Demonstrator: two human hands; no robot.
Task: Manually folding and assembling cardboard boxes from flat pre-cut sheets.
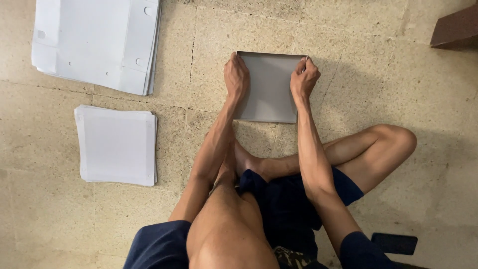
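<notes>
A grey cardboard sheet lies flat on the stone floor in front of my crossed legs. My left hand presses down on its left edge near the far corner, fingers together. At the far right corner my right hand pinches the sheet's edge with curled fingers. Both arms reach straight forward over my legs.
A stack of large white die-cut sheets lies at the far left. Nearer me sits a stack of smaller white square sheets. A dark phone rests on the floor by my right side. A brown object shows at the top right.
</notes>
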